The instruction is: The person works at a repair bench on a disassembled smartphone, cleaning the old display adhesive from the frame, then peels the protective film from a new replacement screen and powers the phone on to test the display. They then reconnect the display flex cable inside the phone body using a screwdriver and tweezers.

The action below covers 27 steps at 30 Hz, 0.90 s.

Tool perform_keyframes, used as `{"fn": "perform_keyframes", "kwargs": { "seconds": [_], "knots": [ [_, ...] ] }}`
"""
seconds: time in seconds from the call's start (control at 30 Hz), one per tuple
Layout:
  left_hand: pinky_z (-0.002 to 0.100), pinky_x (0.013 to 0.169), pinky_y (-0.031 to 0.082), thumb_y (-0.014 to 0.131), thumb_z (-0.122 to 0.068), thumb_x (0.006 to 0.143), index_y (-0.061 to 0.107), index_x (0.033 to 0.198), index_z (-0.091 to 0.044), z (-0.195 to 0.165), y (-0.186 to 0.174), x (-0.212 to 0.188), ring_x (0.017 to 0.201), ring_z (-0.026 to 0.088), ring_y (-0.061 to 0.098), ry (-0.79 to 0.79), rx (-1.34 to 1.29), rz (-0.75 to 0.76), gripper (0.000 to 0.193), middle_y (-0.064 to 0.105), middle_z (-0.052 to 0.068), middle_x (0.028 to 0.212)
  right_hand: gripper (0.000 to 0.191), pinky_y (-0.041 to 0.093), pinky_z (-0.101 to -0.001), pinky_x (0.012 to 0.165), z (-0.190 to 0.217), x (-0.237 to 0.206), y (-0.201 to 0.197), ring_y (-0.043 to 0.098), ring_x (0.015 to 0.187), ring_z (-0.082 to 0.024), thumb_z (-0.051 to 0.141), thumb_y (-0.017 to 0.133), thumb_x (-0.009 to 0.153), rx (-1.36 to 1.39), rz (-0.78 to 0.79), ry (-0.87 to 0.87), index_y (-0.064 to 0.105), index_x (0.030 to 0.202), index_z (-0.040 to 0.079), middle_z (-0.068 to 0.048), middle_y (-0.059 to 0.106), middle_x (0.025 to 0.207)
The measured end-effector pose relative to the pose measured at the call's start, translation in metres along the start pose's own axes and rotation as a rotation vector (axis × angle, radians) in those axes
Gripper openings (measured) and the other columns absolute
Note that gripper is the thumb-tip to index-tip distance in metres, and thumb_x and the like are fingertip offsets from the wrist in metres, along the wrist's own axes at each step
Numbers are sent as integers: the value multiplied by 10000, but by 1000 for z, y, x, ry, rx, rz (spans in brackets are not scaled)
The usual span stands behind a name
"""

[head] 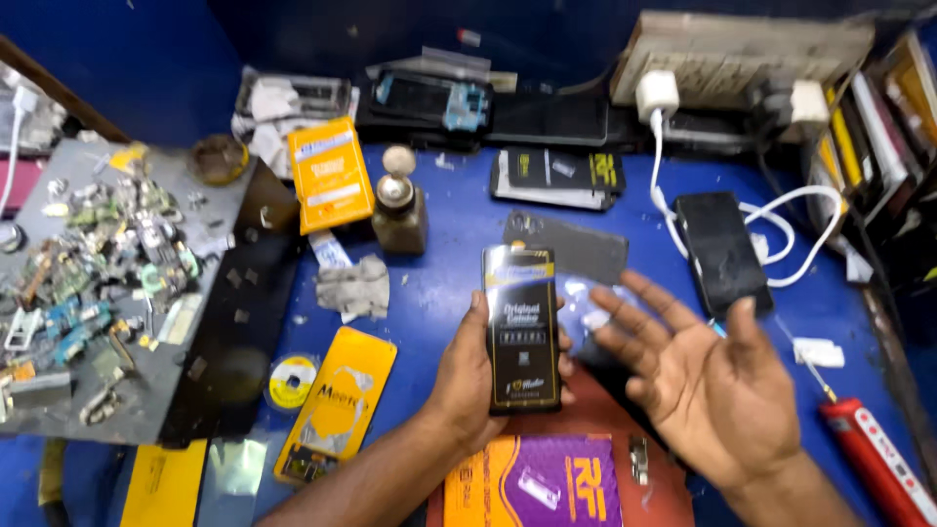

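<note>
Holding a black phone-part packet [522, 327] upright over the blue bench [449, 263], left hand [468, 376] grips its lower edge. Right hand [708, 376] just right of the packet, open palm up, fingers spread, empty. Beyond the packet: brown dispenser bottle [398, 210], orange box [330, 174], dark phone [720, 252] on a white cable [669, 210].

Taking the brown dispenser bottle [398, 205] as landmark: bare blue bench [449, 283] opens just right of it and runs down toward the black package [522, 327] held upright. Left of the bottle, an orange box [330, 174] and a grey tray of loose parts [98, 283] block passage. Below it lie a crumpled grey cloth [353, 287] and a yellow packet [337, 402]. Far right, a dark phone [722, 252], white cable [771, 224] and red tool [874, 459] crowd the edge.
</note>
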<state>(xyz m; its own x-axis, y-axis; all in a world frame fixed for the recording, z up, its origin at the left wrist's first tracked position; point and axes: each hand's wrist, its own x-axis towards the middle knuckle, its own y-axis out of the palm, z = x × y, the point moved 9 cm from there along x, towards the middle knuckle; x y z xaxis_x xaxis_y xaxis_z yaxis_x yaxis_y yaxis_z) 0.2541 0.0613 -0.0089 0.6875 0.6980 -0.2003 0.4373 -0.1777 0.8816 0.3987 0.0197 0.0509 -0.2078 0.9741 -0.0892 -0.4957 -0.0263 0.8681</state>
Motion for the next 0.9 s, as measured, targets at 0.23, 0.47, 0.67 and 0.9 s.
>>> {"fn": "perform_keyframes", "kwargs": {
  "seconds": [0.23, 0.47, 0.67, 0.9],
  "knots": [
    [391, 693, 623, 261, -625, 1036, 582, 1332, -54, -25, -22, -2, 797, 230, 709, 247, 69, -248, 719, 693, 123, 958, 981, 604, -421, 875, -45, -3, 38, 524, 1339, -389, 602, 558, 973, 115, 170, 244, 154, 1595, -41, -273, 316, 1609],
    [396, 627, 621, 268, -606, 1019, 583, 1286, -64, -34, -30, -8, 771, 221, 707, 315, 112, -376, 682, 679, 109, 897, 895, 636, -439, 749, -75, -13, 3, 699, 1050, -334, 617, 579, 825, 27, 47, 383, 511, 1438, -31, -231, 651, 1290],
    [422, 645, 640, 272, -612, 1005, 594, 1288, -70, -35, -19, -9, 787, 220, 701, 282, 135, -326, 691, 667, 115, 920, 564, 438, -394, 475, -53, -37, 31, 578, 513, -224, 401, 765, 980, -1900, 625, -597, 510, 591, 82, -51, 523, 576],
    [444, 665, 649, 282, -623, 983, 588, 1287, -66, -33, -15, -12, 794, 219, 703, 265, 193, -337, 705, 676, 119, 929, 324, 450, -411, 523, -59, -42, 36, 605, 617, -252, 224, 683, 831, -1869, 830, -525, 441, 672, 77, -65, 477, 655]
  ]
}}
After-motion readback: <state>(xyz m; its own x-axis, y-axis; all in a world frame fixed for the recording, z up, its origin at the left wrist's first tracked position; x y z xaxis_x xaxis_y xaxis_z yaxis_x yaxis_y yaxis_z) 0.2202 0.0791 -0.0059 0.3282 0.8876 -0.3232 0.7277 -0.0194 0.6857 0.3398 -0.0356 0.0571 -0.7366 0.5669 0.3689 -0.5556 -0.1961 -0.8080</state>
